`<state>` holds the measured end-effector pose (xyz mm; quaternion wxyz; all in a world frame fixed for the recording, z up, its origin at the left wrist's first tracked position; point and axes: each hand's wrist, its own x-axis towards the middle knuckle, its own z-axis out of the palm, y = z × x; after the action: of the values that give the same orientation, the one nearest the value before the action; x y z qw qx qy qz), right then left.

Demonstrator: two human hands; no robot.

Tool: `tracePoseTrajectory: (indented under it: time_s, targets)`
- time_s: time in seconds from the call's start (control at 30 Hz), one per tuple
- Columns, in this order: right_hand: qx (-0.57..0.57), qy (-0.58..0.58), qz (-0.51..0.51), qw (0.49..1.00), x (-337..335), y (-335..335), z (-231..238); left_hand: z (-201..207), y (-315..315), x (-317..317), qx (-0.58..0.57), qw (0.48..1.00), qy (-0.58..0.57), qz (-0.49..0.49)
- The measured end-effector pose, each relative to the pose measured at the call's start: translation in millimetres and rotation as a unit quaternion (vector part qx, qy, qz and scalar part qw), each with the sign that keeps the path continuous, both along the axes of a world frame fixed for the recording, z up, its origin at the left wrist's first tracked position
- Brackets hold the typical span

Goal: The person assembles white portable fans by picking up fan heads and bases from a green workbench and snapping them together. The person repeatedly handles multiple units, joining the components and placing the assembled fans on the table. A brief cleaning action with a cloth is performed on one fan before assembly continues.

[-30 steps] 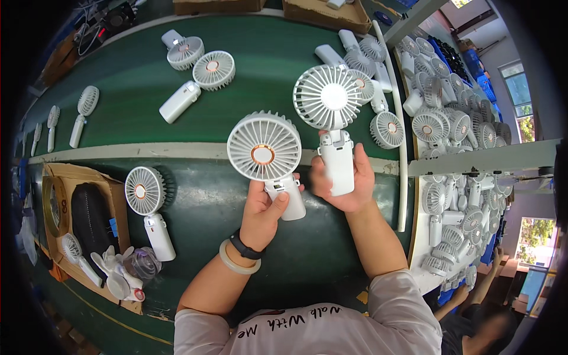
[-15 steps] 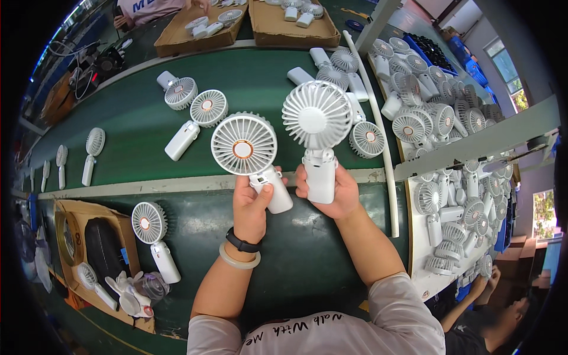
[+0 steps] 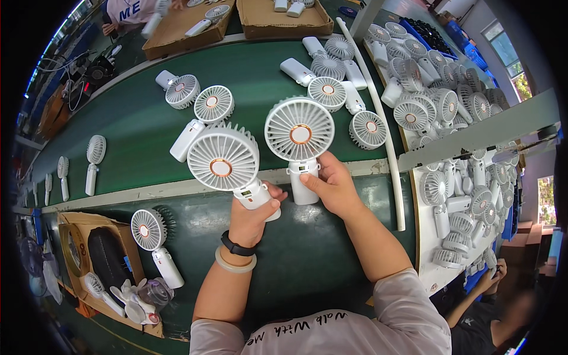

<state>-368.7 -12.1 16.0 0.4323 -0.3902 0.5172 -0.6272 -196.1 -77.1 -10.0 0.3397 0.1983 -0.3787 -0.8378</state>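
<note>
My left hand (image 3: 248,222) is closed round the handle of a white handheld fan (image 3: 204,151), whose round head tilts to the left. Its copper-coloured centre ring faces up and a small display is lit on its neck. Just to the right, my right hand (image 3: 336,188) grips the handle of a second handheld fan (image 3: 300,115), thumb on the front below its lit display. That fan stands upright in the view, front grille facing me. Both are held above the edge of the green bench. Beyond them, more white fans (image 3: 214,103) lie on the green belt.
A white pipe (image 3: 378,127) runs along the belt's right side. Past it, a white table holds heaped fans (image 3: 435,188). At left are a cardboard tray (image 3: 127,242) and a lone fan (image 3: 148,229). Far boxes (image 3: 285,23) hold fans. Other people work at top left and lower right.
The fan in my right hand has turned from its back to its front. The left fan has shifted left and down, its head tilting further. Displays on both necks now show lit.
</note>
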Motion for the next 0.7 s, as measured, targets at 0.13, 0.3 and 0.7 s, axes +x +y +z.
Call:
tracePoseTrajectory:
  time_s: [0.13, 0.3, 0.7]
  targets:
    - [0.023, -0.057, -0.001, 0.998, -2, -4, 0, 3, -1, -2, 0.015, 0.999, 0.050, -0.010]
    - [0.028, -0.067, 0.000, 0.997, -2, -2, -3, 0, -3, -1, 0.032, 0.995, 0.093, -0.035]
    - [-0.055, 0.242, 0.000, 0.969, 9, 0, 11, 11, 1, -5, 0.094, 0.987, 0.110, -0.072]
